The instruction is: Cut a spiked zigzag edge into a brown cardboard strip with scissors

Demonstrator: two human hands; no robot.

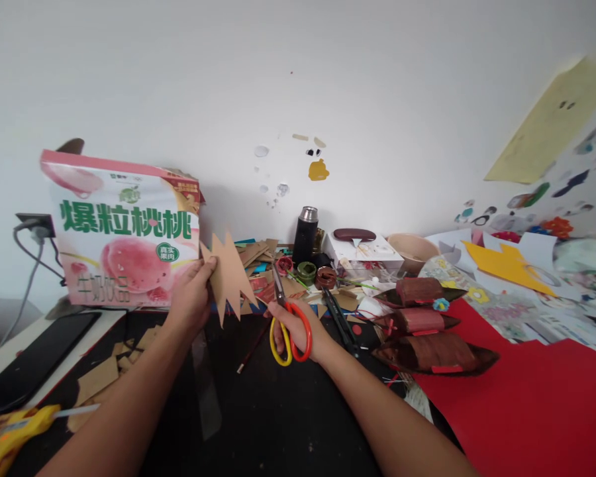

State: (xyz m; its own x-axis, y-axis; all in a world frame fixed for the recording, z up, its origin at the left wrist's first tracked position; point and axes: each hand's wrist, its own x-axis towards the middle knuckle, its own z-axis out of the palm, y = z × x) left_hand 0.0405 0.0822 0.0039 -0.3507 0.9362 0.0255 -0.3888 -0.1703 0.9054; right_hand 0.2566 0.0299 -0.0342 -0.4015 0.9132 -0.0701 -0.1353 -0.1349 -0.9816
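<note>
My left hand (193,285) pinches the left edge of a jagged cardboard piece (231,278), its pointed spikes reaching up and down above the black tabletop. Scissors (298,331) with one red and one yellow handle loop are in my right hand (295,324), their blades pointing up and away. A small gap separates the blades from the cardboard's right side. A thin strip touches or passes near my right fingertips; I cannot tell whether they hold it. Behind my left hand stands a pink and white drink carton (129,232).
Several small brown model boats (437,351) sit at right by red paper (536,397). A black utility knife (340,321) lies beyond my right hand. Farther back are a black thermos (305,235) and a tissue box (362,252). A yellow glue gun (20,430), phone (40,358) and cardboard scraps (97,381) lie left.
</note>
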